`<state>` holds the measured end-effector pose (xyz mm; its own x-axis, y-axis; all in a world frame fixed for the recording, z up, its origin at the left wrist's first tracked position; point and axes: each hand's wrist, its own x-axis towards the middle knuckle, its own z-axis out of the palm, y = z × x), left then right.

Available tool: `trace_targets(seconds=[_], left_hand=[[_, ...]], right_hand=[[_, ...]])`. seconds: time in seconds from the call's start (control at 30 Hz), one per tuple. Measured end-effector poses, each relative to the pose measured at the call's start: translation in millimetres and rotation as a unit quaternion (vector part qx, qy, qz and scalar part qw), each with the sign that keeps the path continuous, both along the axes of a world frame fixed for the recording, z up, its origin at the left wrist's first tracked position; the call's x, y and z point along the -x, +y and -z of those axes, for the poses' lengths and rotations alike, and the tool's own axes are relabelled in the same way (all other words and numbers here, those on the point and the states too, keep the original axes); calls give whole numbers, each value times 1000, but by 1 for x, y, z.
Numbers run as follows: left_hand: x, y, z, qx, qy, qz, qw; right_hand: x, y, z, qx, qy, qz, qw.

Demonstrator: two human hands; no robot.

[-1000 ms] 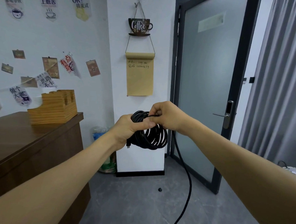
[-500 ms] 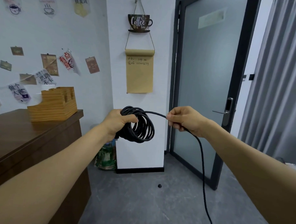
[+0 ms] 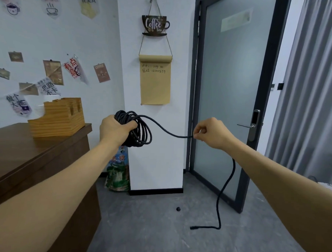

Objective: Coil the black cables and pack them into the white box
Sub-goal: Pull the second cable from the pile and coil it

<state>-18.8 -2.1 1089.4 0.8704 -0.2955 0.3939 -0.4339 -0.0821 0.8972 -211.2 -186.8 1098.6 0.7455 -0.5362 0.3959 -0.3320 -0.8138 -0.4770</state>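
We reach both bare forearms out from the lower corners toward the middle of the frame. Our left hand (image 3: pixel 117 129) sits just left of centre, fingers curled tight around a bundle of black cable (image 3: pixel 140 130); the loops hang out to the right of the fist and a little below it. Our right hand (image 3: pixel 211 133) is right of centre, level with the left and well apart from it, thumb and forefinger pinching the loose run of the same cable (the other fingers are folded in behind).

From the top of the coil the cable dips in a shallow curve across to the right hand's pinch. Below that hand it drops down the right-centre of the frame, in front of the glass door (image 3: pixel 228 90), bends once, and ends in a plug (image 3: pixel 192 228) lying on the grey floor (image 3: pixel 157 235) at lower centre.

A wooden desk (image 3: pixel 28 155) with a wooden organiser (image 3: pixel 58 118) fills the left side, and a brown paper roll (image 3: pixel 155 80) hangs at upper centre.
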Motion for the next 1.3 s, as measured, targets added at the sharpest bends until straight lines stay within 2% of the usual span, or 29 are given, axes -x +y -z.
trace_targets(seconds=[0.1,0.17,0.3,0.4,0.47,0.6,0.73,1.0,1.13,1.3], left_hand=[[7,-6,-4,-45,-72,-37,996],[15,-11,-5,-58,-91,-47,993],[27,-21,-2,-72,-101,-29,992],[39,-26,0,-73,-101,17,992],[48,-29,0,-51,-65,81,993],[61,-31,4,26,83,222,971],[70,-32,7,72,188,280,939],[75,-35,12,105,290,344,887],[73,-32,14,79,252,378,887],[72,-31,14,5,148,402,904]], right_hand=[[-7,16,-9,97,78,-28,992],[-10,28,-14,123,109,-65,984],[-14,48,-23,107,125,-169,972],[-14,60,-29,84,84,-213,970],[-14,62,-28,53,23,-222,973],[-15,55,-23,-21,-82,-176,981],[-15,48,-20,-76,-104,-145,981],[-14,43,-14,-128,-107,-144,975],[-14,42,-12,-123,-106,-134,978],[-16,39,-16,-120,-67,-121,983]])
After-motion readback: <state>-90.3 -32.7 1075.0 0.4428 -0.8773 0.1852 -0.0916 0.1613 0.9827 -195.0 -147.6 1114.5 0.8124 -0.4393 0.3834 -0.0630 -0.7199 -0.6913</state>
